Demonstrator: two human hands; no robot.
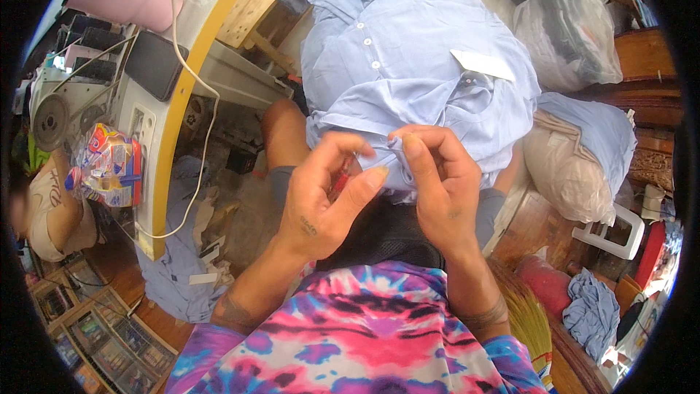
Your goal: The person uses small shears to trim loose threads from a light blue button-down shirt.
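- Across the person's knees, light-blue buttoned clothing (415,29) lies heaped, just beyond both hands.
- Right hand (450,190): thumb and forefinger pinch a small fold at the clothing's near edge.
- Left hand (315,210): thumb and forefinger stand apart near that fold; a red object (340,177) shows between them, whether gripped I cannot tell.
- White tag (481,65): on the clothing's right side.
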